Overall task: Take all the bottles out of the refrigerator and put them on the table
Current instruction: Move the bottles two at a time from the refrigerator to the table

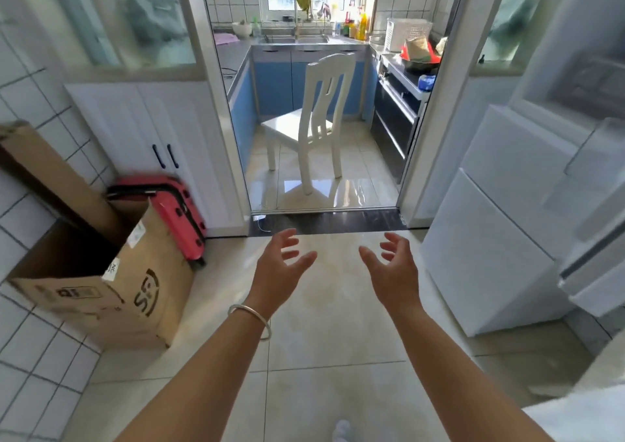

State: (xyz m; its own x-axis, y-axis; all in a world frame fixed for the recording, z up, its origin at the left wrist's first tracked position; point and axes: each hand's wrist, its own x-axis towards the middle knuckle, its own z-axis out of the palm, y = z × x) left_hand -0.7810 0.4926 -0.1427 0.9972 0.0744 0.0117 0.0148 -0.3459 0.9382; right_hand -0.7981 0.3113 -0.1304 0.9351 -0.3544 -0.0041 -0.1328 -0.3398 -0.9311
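**Both hands empty, refrigerator doors shut, no bottle yet moved**

Nearest the camera, two bare forearms reach forward over the tiled floor (331,340). The left hand (280,265), with a silver bangle (252,320) on its wrist, has its fingers (291,238) spread wide and holds nothing. The right hand (392,265) mirrors it, palm turned inward, fingers loosely curled and apart, also empty. The two hands are near each other but not touching.

Just right of the hands stands the white refrigerator (500,225), its doors and drawers all appearing closed, so any bottles inside are hidden. To the left sit an open cardboard box (111,282) and a red suitcase (179,211) against a white cabinet (152,127).

Farther off, through the doorway, a white chair (314,123) stands in the kitchen, with a sink worktop (304,40) under the window beyond.

Judging by this, the task has barely begun: the refrigerator remains to be opened, and every bottle is left to carry. No table can be clearly made out here.
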